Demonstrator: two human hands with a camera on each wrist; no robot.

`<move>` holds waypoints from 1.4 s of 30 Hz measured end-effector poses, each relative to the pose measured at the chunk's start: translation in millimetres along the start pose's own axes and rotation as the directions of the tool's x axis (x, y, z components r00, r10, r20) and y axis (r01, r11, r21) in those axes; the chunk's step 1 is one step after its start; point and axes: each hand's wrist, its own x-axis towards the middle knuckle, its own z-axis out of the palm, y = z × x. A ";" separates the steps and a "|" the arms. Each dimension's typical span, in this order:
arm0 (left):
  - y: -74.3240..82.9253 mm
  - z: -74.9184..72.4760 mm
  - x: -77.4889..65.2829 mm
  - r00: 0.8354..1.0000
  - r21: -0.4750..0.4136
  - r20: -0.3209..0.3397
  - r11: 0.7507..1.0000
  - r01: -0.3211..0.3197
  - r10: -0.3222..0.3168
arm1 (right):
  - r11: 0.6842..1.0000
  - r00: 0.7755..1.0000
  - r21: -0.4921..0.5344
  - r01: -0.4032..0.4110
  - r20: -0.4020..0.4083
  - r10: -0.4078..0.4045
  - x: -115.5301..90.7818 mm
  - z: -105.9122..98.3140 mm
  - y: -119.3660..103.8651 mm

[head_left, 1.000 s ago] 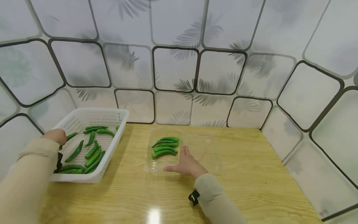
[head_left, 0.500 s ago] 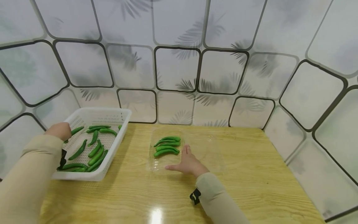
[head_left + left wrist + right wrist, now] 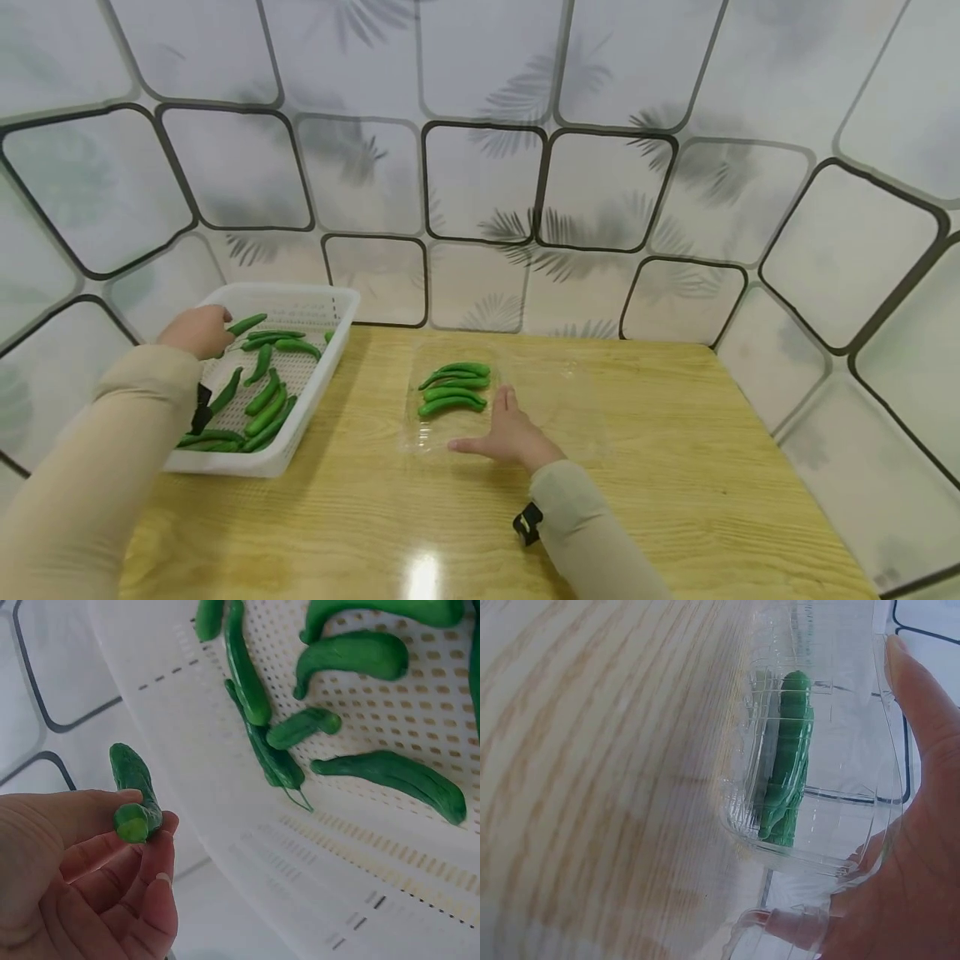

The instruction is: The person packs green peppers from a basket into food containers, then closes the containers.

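In the head view my left hand (image 3: 197, 332) is over the left side of a white perforated basket (image 3: 315, 387), its fingers pinching a green pepper (image 3: 247, 324). The left wrist view has this pepper (image 3: 133, 780) between thumb and fingertips, raised beside the basket wall. My right hand (image 3: 513, 437) rests at a clear plastic clamshell box (image 3: 427, 440) in the middle of the table, thumb and fingers spread apart. Seen from the right wrist, the thumb (image 3: 919, 694) lies along the box's rim. Several green peppers (image 3: 453, 392) lie side by side in the box's left half.
More green peppers (image 3: 266, 408) are scattered over the basket floor. The box's transparent lid (image 3: 558, 408) lies opened out to the right on the wooden table (image 3: 675, 467). A patterned curtain-like wall (image 3: 480, 183) closes off the back and sides.
My left hand has moved up and to the right over the basket, bringing a pepper with it. The right hand stays at the box, and the view has shifted slightly.
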 end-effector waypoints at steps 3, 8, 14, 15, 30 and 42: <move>10.6 -0.5 3.2 1.000 -0.004 -0.017 1.000 -0.015 0.015 | 1.000 1.000 0.001 -0.002 -0.002 0.002 -0.3 -1.4 -0.2; 30.5 -1.8 7.9 0.998 -0.012 -0.044 0.999 -0.052 0.051 | 1.000 1.000 0.019 -0.006 -0.005 0.006 -0.8 -3.7 0.3; 58.6 -2.0 12.9 0.988 -0.021 -0.091 0.992 -0.126 0.124 | 1.000 1.000 0.024 -0.006 -0.001 0.006 -1.1 -4.5 1.2; 64.1 -2.2 13.6 0.987 -0.024 -0.093 0.990 -0.136 0.133 | 1.000 1.000 0.027 -0.006 0.001 0.006 -1.1 -4.6 1.3; 126.4 10.5 20.9 0.981 -0.094 -0.066 0.977 -0.190 0.184 | 0.998 1.000 0.053 -0.016 0.010 0.016 -2.1 -5.6 -0.3; 155.4 26.4 19.1 0.962 -0.102 -0.084 0.959 -0.266 0.258 | 0.999 1.000 0.046 -0.014 0.011 0.014 -1.5 -0.9 -1.1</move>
